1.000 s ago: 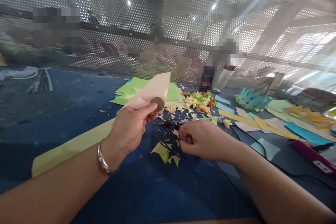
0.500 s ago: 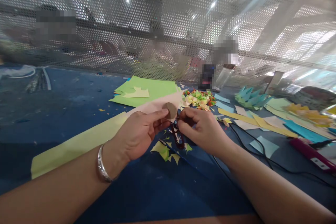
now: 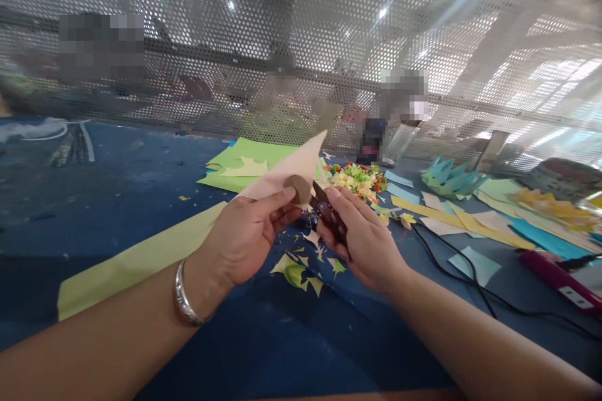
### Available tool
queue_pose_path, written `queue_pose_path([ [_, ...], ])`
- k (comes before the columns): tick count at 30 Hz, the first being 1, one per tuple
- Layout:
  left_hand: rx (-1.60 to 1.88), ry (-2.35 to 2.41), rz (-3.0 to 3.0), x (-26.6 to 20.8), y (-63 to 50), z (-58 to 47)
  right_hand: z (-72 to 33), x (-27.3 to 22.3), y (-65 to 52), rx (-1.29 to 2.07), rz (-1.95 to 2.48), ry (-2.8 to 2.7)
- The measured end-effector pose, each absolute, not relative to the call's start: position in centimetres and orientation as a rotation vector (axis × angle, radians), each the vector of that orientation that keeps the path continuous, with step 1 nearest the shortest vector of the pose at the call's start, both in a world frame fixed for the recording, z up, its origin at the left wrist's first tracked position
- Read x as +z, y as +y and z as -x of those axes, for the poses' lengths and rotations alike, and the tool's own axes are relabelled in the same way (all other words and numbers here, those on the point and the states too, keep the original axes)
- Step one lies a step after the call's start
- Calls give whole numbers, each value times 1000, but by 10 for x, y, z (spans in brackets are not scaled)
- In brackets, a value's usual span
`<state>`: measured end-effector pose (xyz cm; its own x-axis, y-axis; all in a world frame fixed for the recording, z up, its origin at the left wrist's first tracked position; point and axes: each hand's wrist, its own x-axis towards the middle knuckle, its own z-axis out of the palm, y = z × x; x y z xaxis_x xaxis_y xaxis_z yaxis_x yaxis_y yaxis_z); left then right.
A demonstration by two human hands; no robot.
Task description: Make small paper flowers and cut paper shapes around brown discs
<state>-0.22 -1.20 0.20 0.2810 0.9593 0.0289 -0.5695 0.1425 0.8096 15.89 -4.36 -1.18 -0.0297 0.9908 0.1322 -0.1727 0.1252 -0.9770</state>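
My left hand pinches a pale pink sheet of paper together with a grey-brown round disc, thumb on the disc's edge. My right hand is closed around dark scissors, which point up toward the paper's right edge just beside the disc. Fingers hide part of the scissors. On the table beneath both hands lie small cut paper scraps, yellow, green and pink.
Green paper sheets and a long yellow-green strip lie behind and left. Small paper flowers are heaped behind my right hand. Rightward are paper strips, a black cable and a magenta power strip. Perforated metal panel stands behind.
My right hand has turned and now grips the scissors, which before hung down below the fingers. The pink paper's tip has risen, and the disc has shifted slightly left and up.
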Motion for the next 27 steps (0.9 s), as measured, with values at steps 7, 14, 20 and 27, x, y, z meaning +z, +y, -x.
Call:
queue_pose_path([
  [7,1322,649,-793,3,-12,1,-156,-12,-43,1240,1007,-1167],
  [14,1231,624,-814,2,-21,-5,-154,-17,-41,1207,996,-1186],
  [20,1199,596,-817,2,-25,-7,-154,-17,-41,1173,993,-1198],
  [27,1210,608,-776,2,-27,-7,-155,-18,-40,1127,1020,-1213],
])
